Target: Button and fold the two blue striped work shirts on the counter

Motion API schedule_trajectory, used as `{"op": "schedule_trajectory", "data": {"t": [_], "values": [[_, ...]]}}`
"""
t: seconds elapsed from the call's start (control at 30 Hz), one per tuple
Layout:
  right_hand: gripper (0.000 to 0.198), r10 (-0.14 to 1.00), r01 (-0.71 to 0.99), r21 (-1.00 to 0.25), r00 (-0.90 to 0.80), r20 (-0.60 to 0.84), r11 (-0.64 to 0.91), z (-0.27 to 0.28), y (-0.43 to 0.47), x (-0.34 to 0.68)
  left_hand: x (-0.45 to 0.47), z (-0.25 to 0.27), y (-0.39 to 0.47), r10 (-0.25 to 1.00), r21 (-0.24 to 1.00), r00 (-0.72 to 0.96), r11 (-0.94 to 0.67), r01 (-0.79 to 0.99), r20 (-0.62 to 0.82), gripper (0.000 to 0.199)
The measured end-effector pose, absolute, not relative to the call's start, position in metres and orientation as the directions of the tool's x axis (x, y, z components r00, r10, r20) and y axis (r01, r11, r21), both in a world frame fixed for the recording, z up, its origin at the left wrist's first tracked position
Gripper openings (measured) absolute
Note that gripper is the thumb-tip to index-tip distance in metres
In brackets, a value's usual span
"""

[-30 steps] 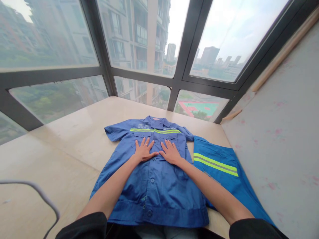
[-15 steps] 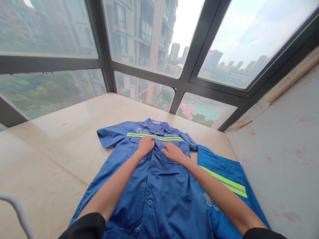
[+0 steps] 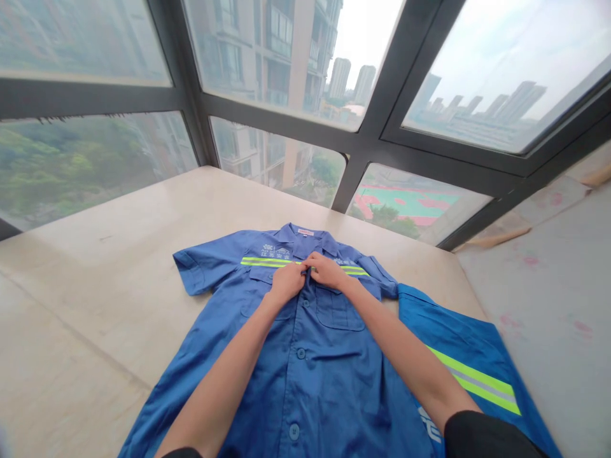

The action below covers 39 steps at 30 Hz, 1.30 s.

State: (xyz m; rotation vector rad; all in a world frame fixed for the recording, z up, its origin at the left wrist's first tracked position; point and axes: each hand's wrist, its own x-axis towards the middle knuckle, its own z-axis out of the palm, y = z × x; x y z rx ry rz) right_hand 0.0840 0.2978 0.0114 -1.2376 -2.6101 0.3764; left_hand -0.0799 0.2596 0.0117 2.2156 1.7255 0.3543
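Observation:
A blue short-sleeved work shirt (image 3: 334, 362) lies front up, its collar toward the windows and a yellow-green reflective stripe across the chest. My left hand (image 3: 289, 280) is closed on the front placket at stripe height. Right beside it, my right hand (image 3: 325, 270) pinches the same placket, fingertips meeting those of the left. The button or buttonhole between the fingers is hidden. Below the hands, several buttons run down the front, one a shirt button (image 3: 294, 432) near the bottom of the view.
A second, brighter blue garment (image 3: 458, 331) with a reflective stripe lies to the right, against the shirt. Beyond the pale stone sill (image 3: 95, 254) stand grey-framed windows (image 3: 367, 143). A patterned wall (image 3: 563, 318) closes off the right side.
My right hand has moved up and left to the placket, and its fingers have closed there. The hands now touch. The view has shifted slightly.

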Motion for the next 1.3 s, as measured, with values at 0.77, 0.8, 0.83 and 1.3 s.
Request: {"op": "schedule_trajectory", "data": {"t": [0.77, 0.8, 0.83, 1.3], "values": [[0.023, 0.714, 0.564, -0.438, -0.533, 0.454, 0.700, -0.012, 0.280, 0.109, -0.078, -0.008, 0.266, 0.985, 0.919, 0.019, -0.167, 0.358, 0.171, 0.014], [0.024, 0.711, 0.565, -0.434, -0.523, 0.469, 0.702, -0.013, 0.280, 0.108, -0.078, -0.008, 0.267, 0.986, 0.937, 0.021, -0.167, 0.307, 0.168, 0.015], [0.023, 0.708, 0.567, -0.429, -0.512, 0.486, 0.704, -0.013, 0.279, 0.108, -0.078, -0.008, 0.268, 0.986, 0.949, 0.026, -0.164, 0.268, 0.164, 0.016], [0.021, 0.687, 0.626, -0.343, -0.462, 0.561, 0.700, -0.015, 0.280, 0.108, -0.078, -0.006, 0.270, 0.992, 0.989, 0.072, -0.111, 0.095, 0.104, 0.026]]}}
